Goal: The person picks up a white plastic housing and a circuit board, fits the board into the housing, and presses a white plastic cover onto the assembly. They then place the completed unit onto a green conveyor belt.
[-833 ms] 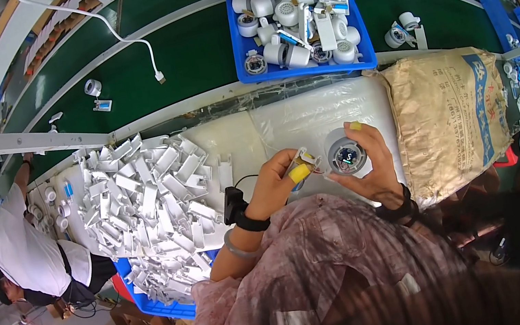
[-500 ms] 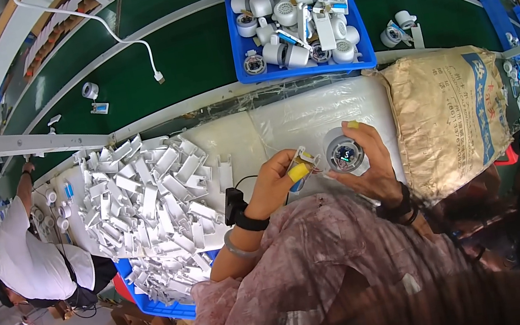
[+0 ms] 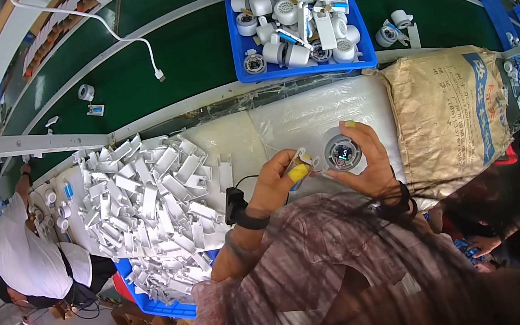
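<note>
My right hand (image 3: 372, 167) curls its thumb and fingers around a round white-and-grey housing (image 3: 343, 152), whose open face shows a dark circuit with small lit green marks. Close beside it, my left hand (image 3: 276, 184) pinches a small white plastic piece (image 3: 302, 158) with a blue part below it, partly hidden by the fingers. Thin wiring seems to run between the two pieces, though it is too fine to be sure. Yellow coverings wrap some fingertips. Left of my hands lies a big heap of white plastic shells (image 3: 153, 188) on the wrapped table surface.
A blue crate (image 3: 363, 59) full of similar round units stands ahead on the green belt (image 3: 186, 57). Loose parts (image 3: 85, 92) and a white cable (image 3: 152, 56) lie there too. A brown paper sack (image 3: 441, 123) sits right; another blue crate (image 3: 160, 307) lower left. Co-workers sit on both sides.
Loose parts on the green belt have shifted slightly left. My hands have barely moved, with the housing tilted a little. A co-worker's hand now shows at the lower right.
</note>
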Motion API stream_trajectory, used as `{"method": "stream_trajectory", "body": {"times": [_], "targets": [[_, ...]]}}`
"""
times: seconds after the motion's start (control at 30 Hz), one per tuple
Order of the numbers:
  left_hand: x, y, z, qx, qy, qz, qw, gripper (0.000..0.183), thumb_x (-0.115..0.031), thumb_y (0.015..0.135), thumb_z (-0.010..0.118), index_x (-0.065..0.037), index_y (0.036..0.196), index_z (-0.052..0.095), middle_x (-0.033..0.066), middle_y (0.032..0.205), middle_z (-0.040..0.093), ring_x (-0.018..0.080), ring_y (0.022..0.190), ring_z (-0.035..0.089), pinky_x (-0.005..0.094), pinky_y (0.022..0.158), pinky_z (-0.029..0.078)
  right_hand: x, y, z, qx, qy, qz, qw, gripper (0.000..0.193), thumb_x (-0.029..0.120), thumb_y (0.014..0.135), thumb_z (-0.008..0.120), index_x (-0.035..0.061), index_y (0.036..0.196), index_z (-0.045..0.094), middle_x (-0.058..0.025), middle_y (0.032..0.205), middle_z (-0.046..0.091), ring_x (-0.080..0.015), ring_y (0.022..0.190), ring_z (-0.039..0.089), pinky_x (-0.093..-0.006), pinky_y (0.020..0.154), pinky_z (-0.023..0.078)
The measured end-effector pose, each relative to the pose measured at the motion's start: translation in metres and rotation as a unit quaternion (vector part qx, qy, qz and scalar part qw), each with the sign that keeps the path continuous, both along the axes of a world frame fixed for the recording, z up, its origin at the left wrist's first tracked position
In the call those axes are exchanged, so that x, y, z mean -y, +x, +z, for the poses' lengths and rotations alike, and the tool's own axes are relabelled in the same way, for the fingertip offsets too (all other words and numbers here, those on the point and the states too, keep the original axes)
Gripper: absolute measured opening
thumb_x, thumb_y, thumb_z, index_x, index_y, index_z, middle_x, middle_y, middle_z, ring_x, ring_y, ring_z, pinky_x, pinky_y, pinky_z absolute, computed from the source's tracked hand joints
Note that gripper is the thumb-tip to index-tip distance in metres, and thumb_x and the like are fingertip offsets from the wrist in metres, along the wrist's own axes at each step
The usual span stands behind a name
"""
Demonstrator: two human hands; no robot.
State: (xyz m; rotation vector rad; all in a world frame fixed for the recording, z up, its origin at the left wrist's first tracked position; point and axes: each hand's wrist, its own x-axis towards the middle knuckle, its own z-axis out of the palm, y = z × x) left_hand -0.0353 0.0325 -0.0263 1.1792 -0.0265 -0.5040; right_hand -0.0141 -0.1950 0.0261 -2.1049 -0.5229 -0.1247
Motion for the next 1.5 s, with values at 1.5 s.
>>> {"method": "stream_trajectory", "body": {"times": [1.5], "targets": [[-0.039,0.028,-0.086,-0.104,0.155,0.086,0.979,0.024,-0.011,0.097,0.048,-0.006,0.119,0.057,0.0069,0.111,0.066,0.0159,0.093,0.066,0.0270,0.079,0.051,0.159,0.293,-0.151,-0.022,-0.305,-0.294,0.905,0.036,0.010,0.088,0.056,0.0090,0.124,0.054,-0.0198,0.106,0.065,-0.0402,0.100,0.062,-0.0480,0.088,0.049]]}}
